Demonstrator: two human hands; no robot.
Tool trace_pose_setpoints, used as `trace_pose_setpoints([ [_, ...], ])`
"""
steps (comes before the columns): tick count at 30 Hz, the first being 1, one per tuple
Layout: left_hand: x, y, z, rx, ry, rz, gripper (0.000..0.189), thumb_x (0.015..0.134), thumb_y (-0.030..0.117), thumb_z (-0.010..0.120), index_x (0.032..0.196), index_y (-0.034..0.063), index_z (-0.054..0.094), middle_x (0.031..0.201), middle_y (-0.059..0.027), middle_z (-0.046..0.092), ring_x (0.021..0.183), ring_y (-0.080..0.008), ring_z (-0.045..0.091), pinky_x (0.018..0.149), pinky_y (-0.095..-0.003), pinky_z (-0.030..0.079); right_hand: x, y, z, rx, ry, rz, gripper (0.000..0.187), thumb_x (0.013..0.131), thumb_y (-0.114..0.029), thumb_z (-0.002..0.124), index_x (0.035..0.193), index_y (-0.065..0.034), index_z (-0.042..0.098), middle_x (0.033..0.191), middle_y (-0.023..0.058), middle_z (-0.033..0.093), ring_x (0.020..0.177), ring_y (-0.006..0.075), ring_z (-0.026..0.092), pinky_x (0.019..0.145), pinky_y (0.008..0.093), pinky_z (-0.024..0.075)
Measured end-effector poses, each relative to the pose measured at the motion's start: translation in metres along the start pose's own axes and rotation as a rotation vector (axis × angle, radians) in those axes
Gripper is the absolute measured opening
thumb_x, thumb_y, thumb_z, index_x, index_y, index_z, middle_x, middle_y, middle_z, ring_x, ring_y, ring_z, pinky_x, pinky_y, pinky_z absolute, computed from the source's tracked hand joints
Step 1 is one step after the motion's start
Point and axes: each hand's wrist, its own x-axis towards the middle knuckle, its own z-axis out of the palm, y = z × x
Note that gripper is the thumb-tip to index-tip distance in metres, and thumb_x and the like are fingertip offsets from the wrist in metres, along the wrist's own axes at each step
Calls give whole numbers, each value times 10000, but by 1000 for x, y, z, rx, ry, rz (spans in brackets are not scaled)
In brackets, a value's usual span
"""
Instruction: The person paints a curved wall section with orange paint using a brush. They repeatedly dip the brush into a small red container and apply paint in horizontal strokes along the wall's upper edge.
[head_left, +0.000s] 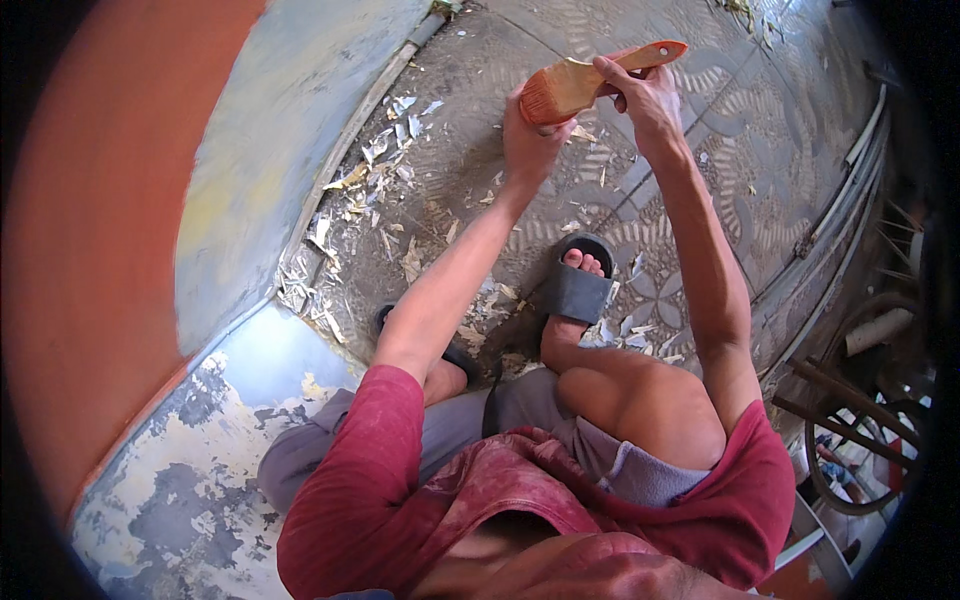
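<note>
A flat paintbrush (574, 88) with a wooden handle and orange-red paint on its bristles is held out in front of me, above the floor. The fingers of my right hand (641, 90) pinch its handle. My left hand (534, 135) is under and beside the bristle end; part of its fingers is hidden behind the brush, so its grip cannot be made out. The wall (112, 225) on the left is orange-red up to an edge, beyond which a grey-blue strip (247, 172) with yellowish patches runs down to the floor.
Peeled paint flakes (367, 180) lie along the wall base and around my sandals (577, 292) on the patterned floor tiles (750, 172). A wall with peeling paint (187, 487) stands at the lower left. Pale pipes (847, 225) and a rusty metal frame (855, 420) are at the right.
</note>
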Motion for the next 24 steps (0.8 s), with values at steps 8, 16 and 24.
trace_pose_setpoints([
  [8,1,-23,-28,-65,49,38,792,655,66,884,1308,38,437,1227,-153,540,1128,-294,568,969,-406,467,-25,-35,42,-533,-216,-586,156,840,-178,722,984,-120,710,827,65,715,792,260,697,705,342,550],
  [16,3,-34,-26,-38,33,12,816,650,51,870,1322,69,408,1244,-152,513,1173,-340,527,995,-446,453,-45,-13,48,-1022,-207,-1173,240,724,-128,687,949,-191,635,1159,13,671,937,230,663,670,352,580],
  [24,1,-26,-26,12,56,-9,858,639,98,884,1337,81,385,1274,-169,492,1197,-377,494,1021,-466,433,-50,-6,42,-912,-121,-1123,247,727,-106,717,965,-145,661,1131,37,690,915,238,672,683,361,574],
])
